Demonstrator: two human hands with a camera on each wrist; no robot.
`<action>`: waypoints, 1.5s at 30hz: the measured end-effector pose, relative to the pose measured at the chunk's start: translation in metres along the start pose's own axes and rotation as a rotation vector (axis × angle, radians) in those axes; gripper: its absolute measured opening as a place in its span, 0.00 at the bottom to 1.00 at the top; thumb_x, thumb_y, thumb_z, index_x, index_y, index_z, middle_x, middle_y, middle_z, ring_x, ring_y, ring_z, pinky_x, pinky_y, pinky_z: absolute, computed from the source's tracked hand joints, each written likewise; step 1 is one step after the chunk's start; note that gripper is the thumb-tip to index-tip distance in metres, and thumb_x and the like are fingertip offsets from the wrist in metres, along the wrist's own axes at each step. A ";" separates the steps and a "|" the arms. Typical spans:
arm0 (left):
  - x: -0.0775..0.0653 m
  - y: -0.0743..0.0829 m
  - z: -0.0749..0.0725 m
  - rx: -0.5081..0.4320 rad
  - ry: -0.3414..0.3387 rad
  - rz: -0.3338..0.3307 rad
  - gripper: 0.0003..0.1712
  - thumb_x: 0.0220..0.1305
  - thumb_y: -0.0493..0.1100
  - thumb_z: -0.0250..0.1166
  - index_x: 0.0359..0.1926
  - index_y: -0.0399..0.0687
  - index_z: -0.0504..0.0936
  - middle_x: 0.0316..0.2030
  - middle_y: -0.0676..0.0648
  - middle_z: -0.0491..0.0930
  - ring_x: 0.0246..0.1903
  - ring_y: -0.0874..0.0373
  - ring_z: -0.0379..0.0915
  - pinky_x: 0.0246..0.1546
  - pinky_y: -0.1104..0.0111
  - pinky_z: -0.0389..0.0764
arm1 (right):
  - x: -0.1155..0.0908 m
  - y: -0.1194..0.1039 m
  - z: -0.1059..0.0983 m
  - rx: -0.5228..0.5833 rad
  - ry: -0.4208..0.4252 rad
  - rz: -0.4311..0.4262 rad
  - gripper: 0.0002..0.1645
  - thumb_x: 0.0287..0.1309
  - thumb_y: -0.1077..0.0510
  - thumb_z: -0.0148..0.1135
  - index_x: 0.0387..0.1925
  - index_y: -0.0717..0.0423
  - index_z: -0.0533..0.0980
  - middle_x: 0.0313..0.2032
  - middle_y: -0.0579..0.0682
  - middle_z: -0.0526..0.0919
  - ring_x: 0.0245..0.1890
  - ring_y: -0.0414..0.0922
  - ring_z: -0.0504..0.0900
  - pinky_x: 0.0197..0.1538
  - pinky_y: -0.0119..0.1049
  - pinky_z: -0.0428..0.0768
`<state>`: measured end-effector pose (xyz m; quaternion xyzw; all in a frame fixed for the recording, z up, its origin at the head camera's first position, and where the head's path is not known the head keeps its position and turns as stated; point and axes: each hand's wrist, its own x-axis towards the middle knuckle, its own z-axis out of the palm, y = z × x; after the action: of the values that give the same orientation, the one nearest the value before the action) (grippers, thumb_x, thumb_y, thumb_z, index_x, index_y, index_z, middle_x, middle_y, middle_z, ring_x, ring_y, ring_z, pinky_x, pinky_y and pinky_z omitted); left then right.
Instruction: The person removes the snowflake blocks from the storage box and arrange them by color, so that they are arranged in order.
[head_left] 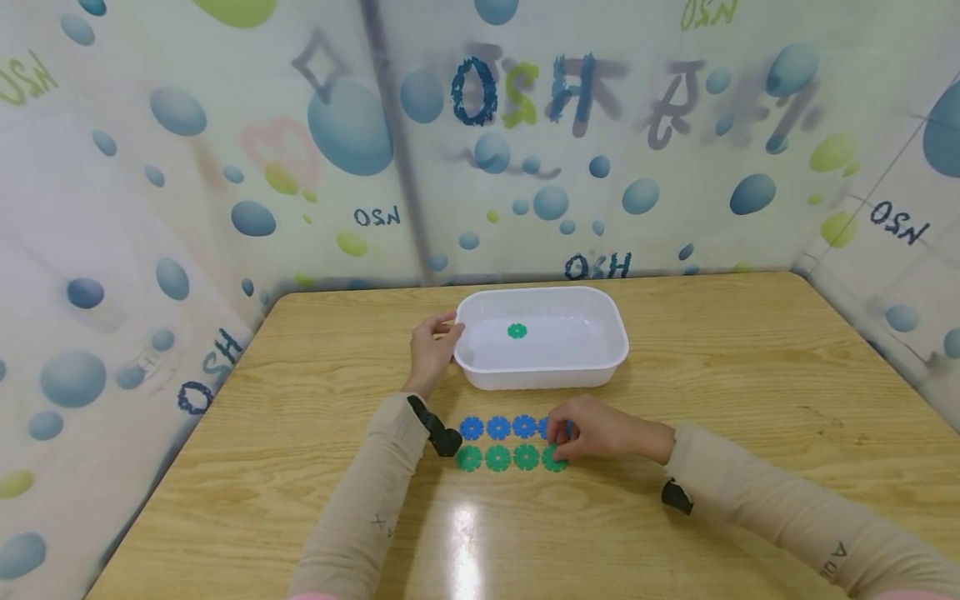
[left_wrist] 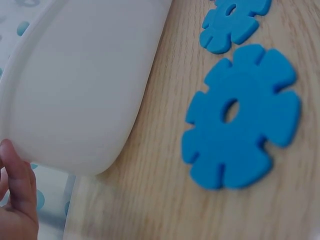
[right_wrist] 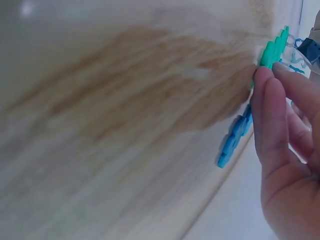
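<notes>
My left hand (head_left: 432, 354) grips the left end of a white plastic basin (head_left: 536, 379); in the left wrist view its fingers (left_wrist: 20, 187) touch the basin's corner. One green flower-shaped disc (head_left: 517, 331) lies inside. In front of the basin are a row of blue notched discs (head_left: 498, 428) and, nearer me, a row of green ones (head_left: 498, 458). My right hand (head_left: 600, 429) is at the right end of both rows, with curled thumb and fingertips at the edge of the last green disc (head_left: 555, 460). It partly hides the rightmost blue disc (head_left: 544, 428).
Everything stands on a wood-grain table (head_left: 300, 467). A patterned sheet (head_left: 480, 208) with blue and green bubbles rises behind its back edge and along the sides. Dark wrist bands (head_left: 435, 429) are on both sleeves.
</notes>
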<state>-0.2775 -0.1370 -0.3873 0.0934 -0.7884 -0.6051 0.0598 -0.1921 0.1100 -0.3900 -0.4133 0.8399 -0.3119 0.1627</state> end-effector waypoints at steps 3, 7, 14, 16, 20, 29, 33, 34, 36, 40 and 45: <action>0.000 0.000 0.000 -0.002 0.000 0.001 0.16 0.58 0.43 0.60 0.47 0.46 0.76 0.37 0.44 0.71 0.31 0.50 0.73 0.17 0.72 0.75 | 0.000 0.000 -0.003 0.031 -0.008 0.012 0.05 0.46 0.60 0.65 0.27 0.55 0.76 0.22 0.38 0.74 0.23 0.34 0.72 0.27 0.26 0.75; 0.001 -0.001 -0.001 -0.001 0.001 0.003 0.16 0.58 0.43 0.60 0.48 0.46 0.76 0.37 0.44 0.71 0.31 0.50 0.73 0.19 0.69 0.77 | 0.000 -0.002 -0.011 0.085 0.009 0.019 0.03 0.49 0.61 0.62 0.29 0.56 0.76 0.24 0.40 0.75 0.23 0.36 0.72 0.27 0.28 0.75; 0.000 -0.001 -0.001 0.003 0.005 0.002 0.16 0.57 0.43 0.60 0.48 0.45 0.76 0.37 0.44 0.71 0.30 0.51 0.73 0.20 0.70 0.77 | 0.004 -0.011 -0.032 0.114 0.073 -0.047 0.04 0.52 0.61 0.60 0.30 0.59 0.76 0.23 0.47 0.78 0.19 0.42 0.77 0.23 0.29 0.76; 0.000 -0.001 -0.001 0.003 0.001 -0.001 0.16 0.57 0.43 0.60 0.48 0.46 0.76 0.37 0.44 0.71 0.30 0.51 0.73 0.18 0.72 0.76 | 0.005 -0.015 -0.040 0.129 0.091 -0.035 0.03 0.54 0.61 0.59 0.30 0.58 0.76 0.23 0.49 0.78 0.19 0.46 0.78 0.24 0.30 0.77; 0.000 -0.002 -0.001 0.003 0.001 -0.005 0.16 0.58 0.43 0.60 0.48 0.46 0.76 0.37 0.44 0.71 0.29 0.53 0.73 0.18 0.72 0.75 | 0.009 -0.020 -0.054 0.092 0.132 -0.043 0.03 0.54 0.60 0.59 0.28 0.56 0.76 0.22 0.48 0.77 0.19 0.44 0.78 0.25 0.30 0.78; 0.000 -0.003 -0.001 0.008 0.001 -0.002 0.16 0.57 0.43 0.60 0.48 0.46 0.76 0.37 0.44 0.71 0.28 0.53 0.72 0.20 0.70 0.77 | 0.032 -0.022 -0.086 -0.073 0.217 -0.138 0.03 0.54 0.60 0.59 0.28 0.56 0.77 0.22 0.46 0.79 0.20 0.37 0.76 0.27 0.31 0.76; 0.001 -0.003 -0.001 0.011 0.001 -0.001 0.16 0.57 0.43 0.61 0.48 0.46 0.76 0.37 0.44 0.71 0.25 0.58 0.71 0.21 0.66 0.78 | 0.047 -0.019 -0.099 -0.104 0.240 -0.105 0.04 0.55 0.59 0.59 0.29 0.56 0.77 0.24 0.52 0.80 0.22 0.41 0.78 0.28 0.32 0.77; 0.001 -0.002 -0.001 0.009 0.001 0.003 0.16 0.57 0.43 0.61 0.48 0.46 0.76 0.37 0.44 0.71 0.24 0.58 0.71 0.22 0.65 0.78 | 0.050 -0.018 -0.102 -0.104 0.242 -0.094 0.04 0.55 0.59 0.58 0.29 0.56 0.77 0.24 0.52 0.80 0.22 0.43 0.78 0.28 0.32 0.77; 0.001 -0.001 -0.001 0.006 0.001 0.006 0.17 0.57 0.43 0.61 0.47 0.45 0.77 0.37 0.44 0.71 0.24 0.58 0.70 0.23 0.63 0.79 | 0.057 -0.016 -0.107 -0.091 0.246 -0.058 0.05 0.55 0.60 0.58 0.30 0.58 0.77 0.25 0.53 0.80 0.23 0.47 0.78 0.28 0.34 0.77; 0.001 0.001 -0.001 0.003 0.001 0.012 0.16 0.57 0.43 0.61 0.47 0.45 0.77 0.37 0.43 0.71 0.25 0.55 0.71 0.23 0.63 0.79 | 0.070 -0.010 -0.113 -0.061 0.264 0.028 0.06 0.55 0.59 0.58 0.31 0.59 0.77 0.26 0.53 0.79 0.25 0.50 0.77 0.29 0.34 0.76; 0.001 -0.001 -0.001 0.001 0.005 0.015 0.16 0.57 0.42 0.61 0.47 0.44 0.76 0.37 0.43 0.71 0.30 0.50 0.74 0.22 0.64 0.78 | 0.086 -0.001 -0.113 -0.015 0.286 0.134 0.07 0.54 0.59 0.59 0.31 0.60 0.77 0.27 0.53 0.79 0.26 0.49 0.77 0.29 0.34 0.77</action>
<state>-0.2782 -0.1383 -0.3880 0.0891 -0.7892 -0.6041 0.0662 -0.3029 0.0852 -0.3055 -0.3089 0.8825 -0.3498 0.0585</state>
